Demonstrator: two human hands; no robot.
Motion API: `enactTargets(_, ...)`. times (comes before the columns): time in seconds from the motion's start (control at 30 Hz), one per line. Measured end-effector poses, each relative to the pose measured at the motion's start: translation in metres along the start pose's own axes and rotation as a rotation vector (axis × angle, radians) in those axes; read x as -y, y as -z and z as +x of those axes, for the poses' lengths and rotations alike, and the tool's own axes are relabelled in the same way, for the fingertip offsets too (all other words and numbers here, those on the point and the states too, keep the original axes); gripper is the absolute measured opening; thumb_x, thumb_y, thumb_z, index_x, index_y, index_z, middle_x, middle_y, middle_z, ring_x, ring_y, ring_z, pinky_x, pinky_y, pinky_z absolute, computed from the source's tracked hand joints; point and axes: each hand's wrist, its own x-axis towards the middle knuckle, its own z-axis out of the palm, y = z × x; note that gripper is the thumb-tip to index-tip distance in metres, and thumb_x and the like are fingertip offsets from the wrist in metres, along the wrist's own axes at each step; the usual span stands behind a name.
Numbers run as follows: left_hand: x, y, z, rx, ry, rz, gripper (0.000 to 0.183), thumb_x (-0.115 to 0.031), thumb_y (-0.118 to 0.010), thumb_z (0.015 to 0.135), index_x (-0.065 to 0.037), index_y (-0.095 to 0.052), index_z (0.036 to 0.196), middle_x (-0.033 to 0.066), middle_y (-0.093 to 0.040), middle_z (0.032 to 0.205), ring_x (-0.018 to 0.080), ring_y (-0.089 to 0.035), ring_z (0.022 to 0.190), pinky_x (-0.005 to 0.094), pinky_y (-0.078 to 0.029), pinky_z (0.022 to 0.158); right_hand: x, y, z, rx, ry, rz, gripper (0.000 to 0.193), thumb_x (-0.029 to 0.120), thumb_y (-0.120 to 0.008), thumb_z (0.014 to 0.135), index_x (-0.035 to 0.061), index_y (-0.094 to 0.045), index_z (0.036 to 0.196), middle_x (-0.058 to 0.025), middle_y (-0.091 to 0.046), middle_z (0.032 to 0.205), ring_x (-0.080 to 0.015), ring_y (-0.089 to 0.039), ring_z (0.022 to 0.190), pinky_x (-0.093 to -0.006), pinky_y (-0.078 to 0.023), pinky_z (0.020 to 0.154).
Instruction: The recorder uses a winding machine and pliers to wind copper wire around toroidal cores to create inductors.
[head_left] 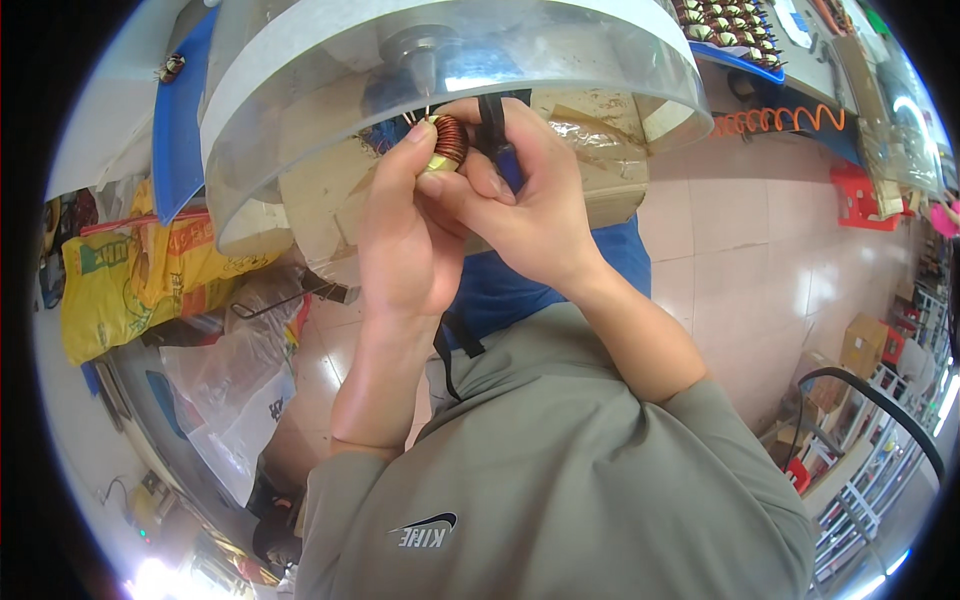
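Between my two hands, below the rim of a clear curved guard, is a toroidal coil (pixel 450 142) wound with copper wire, pale yellow at its lower part. My left hand (pixel 405 215) is closed on the coil's left side with thumb and fingers. My right hand (pixel 545 205) pinches it from the right, thumb at its lower edge. A dark blue handle (pixel 508 166) with a black part above it shows among my right fingers; its kind is unclear. Thin wire leads stick up from the coil, close under a metal spindle (pixel 427 62) behind the guard.
The clear guard (pixel 225 170) arches over my hands, with cardboard (pixel 610 190) beneath it. A blue tray (pixel 182 130) with one coil stands left; another blue tray (pixel 738 60) at upper right holds several coils. An orange coiled hose (pixel 780 120) and yellow bags (pixel 130 280) flank the workplace.
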Motion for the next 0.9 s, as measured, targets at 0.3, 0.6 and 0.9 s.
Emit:
enactTargets(0.3,0.002,0.001,-0.001,-0.025,-0.018,0.004,0.038,-0.034,-0.045,0.107,0.000,-0.061,0.109,0.0077,-0.060,0.079,0.0207,-0.061,0.078,0.0338,-0.052,0.077,-0.001,-0.001,-0.002,0.007,-0.013,0.016,0.043,0.011,-0.082,0.081,0.0023,-0.067,0.121,-0.0055,-0.067,0.101,-0.0153,-0.062,0.095,-0.0294,-0.049,0.087)
enactTargets(0.6,0.001,-0.011,-0.039,-0.062,-0.224,0.519,0.020,-0.007,-0.059,0.101,0.001,-0.060,0.120,0.0044,-0.065,0.095,0.0101,-0.063,0.083,0.0255,-0.051,0.077,-0.005,0.016,-0.032,0.136,-0.008,0.403,0.064,0.014,-0.080,0.085,0.0008,-0.050,0.140,-0.0118,-0.061,0.127,-0.0184,-0.063,0.102,-0.0345,-0.051,0.094)
enactTargets(0.9,0.003,-0.005,-0.070,-0.027,-0.205,0.958,0.023,-0.007,-0.064,0.098,0.004,-0.062,0.119,0.0032,-0.066,0.091,0.0086,-0.061,0.079,0.0246,-0.051,0.072,0.011,0.042,-0.045,0.262,-0.252,0.699,0.049,0.012,-0.070,0.096,-0.0041,-0.053,0.139,-0.0137,-0.064,0.129,-0.0141,-0.063,0.098,-0.0320,-0.055,0.090)
